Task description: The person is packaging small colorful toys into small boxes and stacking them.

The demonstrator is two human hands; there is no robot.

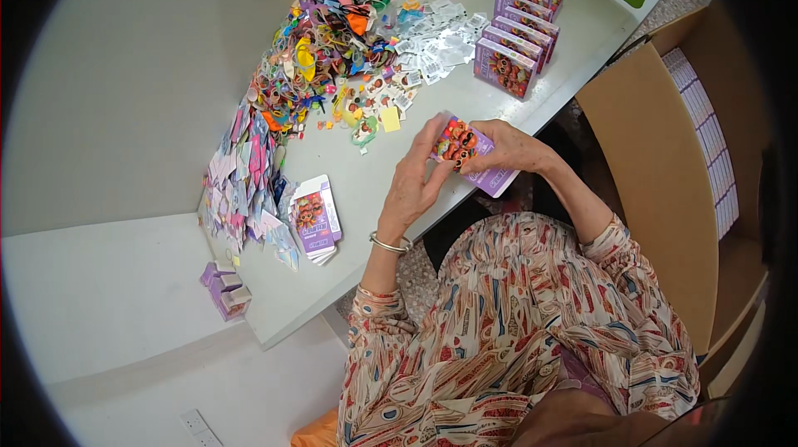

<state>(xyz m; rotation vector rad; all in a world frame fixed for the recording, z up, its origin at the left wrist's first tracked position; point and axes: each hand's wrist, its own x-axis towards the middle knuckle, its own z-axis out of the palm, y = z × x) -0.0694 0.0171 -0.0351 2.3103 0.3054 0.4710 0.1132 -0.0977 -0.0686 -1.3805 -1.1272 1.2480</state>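
Observation:
Above the table's near edge, I hold a purple and white cardboard box (495, 178) with orange cartoon figures on its front. My left hand (413, 171) closes on its left side, thumb and fingers along the edge. From the right, my right hand (509, 148) grips it, its thumb pressed on the front. The lower end sticks out below my hands and looks flat; whether the box is fully flat, I cannot tell. A stack of similar flattened boxes (314, 216) lies on the table left of my left hand.
Several filled boxes (506, 67) stand in a row at the back right. Colourful small trinkets (328, 52), white packets (440, 36) and shiny pastel packets (241, 177) heap along the wall. A large cardboard carton (652, 173) with packed boxes stands on the right.

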